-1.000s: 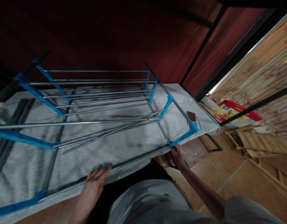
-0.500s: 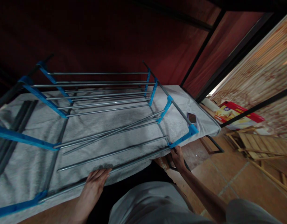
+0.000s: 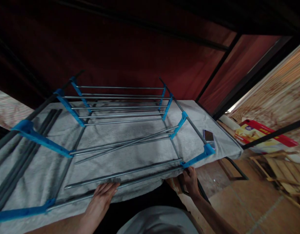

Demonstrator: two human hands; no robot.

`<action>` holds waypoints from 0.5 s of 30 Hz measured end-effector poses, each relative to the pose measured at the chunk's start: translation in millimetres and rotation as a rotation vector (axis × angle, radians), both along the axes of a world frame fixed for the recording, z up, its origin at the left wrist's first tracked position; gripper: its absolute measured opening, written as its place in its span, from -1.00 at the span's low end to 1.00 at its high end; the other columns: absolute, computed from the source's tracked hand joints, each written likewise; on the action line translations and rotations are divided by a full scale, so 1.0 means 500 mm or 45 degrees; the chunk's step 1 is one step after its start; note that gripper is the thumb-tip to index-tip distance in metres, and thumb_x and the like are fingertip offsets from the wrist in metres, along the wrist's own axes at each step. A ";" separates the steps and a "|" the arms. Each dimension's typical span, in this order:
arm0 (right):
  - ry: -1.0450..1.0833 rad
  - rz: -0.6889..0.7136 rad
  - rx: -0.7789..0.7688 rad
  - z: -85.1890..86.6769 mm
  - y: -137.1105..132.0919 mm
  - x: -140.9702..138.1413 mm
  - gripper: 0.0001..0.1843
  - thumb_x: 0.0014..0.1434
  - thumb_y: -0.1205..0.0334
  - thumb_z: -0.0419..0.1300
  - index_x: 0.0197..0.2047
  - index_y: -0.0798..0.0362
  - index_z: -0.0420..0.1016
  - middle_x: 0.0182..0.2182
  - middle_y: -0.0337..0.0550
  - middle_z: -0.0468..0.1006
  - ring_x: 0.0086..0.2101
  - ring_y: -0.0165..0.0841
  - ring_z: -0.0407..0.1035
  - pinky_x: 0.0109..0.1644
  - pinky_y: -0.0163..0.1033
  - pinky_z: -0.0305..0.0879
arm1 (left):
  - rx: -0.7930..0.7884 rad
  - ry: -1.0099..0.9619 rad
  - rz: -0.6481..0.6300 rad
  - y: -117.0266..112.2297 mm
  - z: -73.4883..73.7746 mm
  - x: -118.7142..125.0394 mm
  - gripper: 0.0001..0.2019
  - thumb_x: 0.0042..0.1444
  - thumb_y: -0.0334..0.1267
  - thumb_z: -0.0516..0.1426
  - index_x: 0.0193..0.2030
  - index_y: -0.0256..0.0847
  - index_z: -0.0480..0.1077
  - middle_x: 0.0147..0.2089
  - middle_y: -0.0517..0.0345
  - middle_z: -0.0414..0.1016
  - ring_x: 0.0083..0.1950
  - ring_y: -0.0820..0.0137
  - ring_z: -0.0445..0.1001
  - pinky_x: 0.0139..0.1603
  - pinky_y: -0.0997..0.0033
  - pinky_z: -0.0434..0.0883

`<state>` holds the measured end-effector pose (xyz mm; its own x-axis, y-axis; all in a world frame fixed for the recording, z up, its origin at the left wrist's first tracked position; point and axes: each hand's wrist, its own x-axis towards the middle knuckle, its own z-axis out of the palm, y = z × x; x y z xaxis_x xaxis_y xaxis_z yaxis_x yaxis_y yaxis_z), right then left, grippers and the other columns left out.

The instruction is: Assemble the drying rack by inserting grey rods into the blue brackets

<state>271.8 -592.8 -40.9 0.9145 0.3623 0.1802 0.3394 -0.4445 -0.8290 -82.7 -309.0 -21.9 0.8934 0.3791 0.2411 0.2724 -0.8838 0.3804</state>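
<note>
A rack of grey metal tubes point(image 3: 123, 115) and blue plastic brackets point(image 3: 69, 106) lies on its side on a grey blanket. My left hand point(image 3: 103, 196) is over the frontmost tube point(image 3: 150, 177), its fingers curled onto the tube and the thumb hidden. At that tube's right end, my right hand point(image 3: 190, 180) grips the lower corner of the front right bracket point(image 3: 197, 159); its fingertips are partly hidden. Just behind the front tube lies another tube point(image 3: 123, 175), whose left end is free. Farther back, a loose thin tube point(image 3: 125, 145) crosses others at a slant.
The blanket point(image 3: 145, 152) covers a bed-like surface with dark frame posts. Several dark tubes point(image 3: 25, 156) lie at the left. A phone point(image 3: 208, 136) rests on the right. Beyond the edge are a red and yellow box point(image 3: 262, 135) and a wooden folding chair point(image 3: 283, 172) on the tiled floor.
My view has tilted up a little, so the rack and both hands sit lower and farther right in the picture. Both hands keep their places on the rack.
</note>
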 end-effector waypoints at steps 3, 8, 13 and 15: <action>0.018 0.006 0.008 -0.013 0.002 0.001 -0.77 0.14 0.01 0.11 -0.34 -0.02 0.43 -0.38 -0.17 0.40 -0.28 -0.20 0.31 -0.11 -0.07 0.28 | 0.006 -0.039 0.032 0.006 -0.019 -0.006 -0.69 0.33 -0.23 0.03 0.05 -0.02 0.56 -0.05 0.10 0.65 -0.07 0.29 0.61 -0.05 0.30 0.52; -0.012 -0.032 0.031 -0.019 0.008 -0.004 -0.79 0.13 0.02 0.11 -0.33 -0.04 0.39 -0.35 -0.17 0.39 -0.29 -0.21 0.30 -0.10 -0.07 0.26 | -0.036 -0.033 0.073 0.001 -0.018 -0.002 -0.68 0.34 -0.21 0.03 0.11 -0.01 0.54 -0.04 0.08 0.65 -0.06 0.27 0.60 -0.04 0.28 0.52; 0.018 -0.028 0.010 -0.017 0.012 -0.004 -0.79 0.13 0.02 0.10 -0.29 -0.03 0.41 -0.34 -0.17 0.40 -0.25 -0.19 0.32 -0.08 -0.07 0.26 | -0.017 -0.029 0.065 -0.002 -0.001 0.004 -0.67 0.35 -0.22 0.02 0.10 -0.01 0.55 -0.06 0.08 0.65 -0.08 0.28 0.61 -0.04 0.28 0.52; 0.018 -0.045 -0.005 -0.015 0.016 -0.001 -0.78 0.10 0.03 0.10 -0.29 -0.03 0.42 -0.35 -0.16 0.40 -0.25 -0.18 0.31 -0.08 -0.06 0.25 | -0.007 -0.036 0.085 -0.001 -0.004 0.005 -0.67 0.35 -0.21 0.01 0.10 -0.01 0.55 -0.07 0.07 0.65 -0.08 0.27 0.60 -0.03 0.27 0.51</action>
<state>271.4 -584.6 -48.6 0.9291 0.3307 0.1656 0.3117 -0.4589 -0.8320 -80.1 -309.7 -24.1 0.8590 0.4389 0.2637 0.3195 -0.8619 0.3937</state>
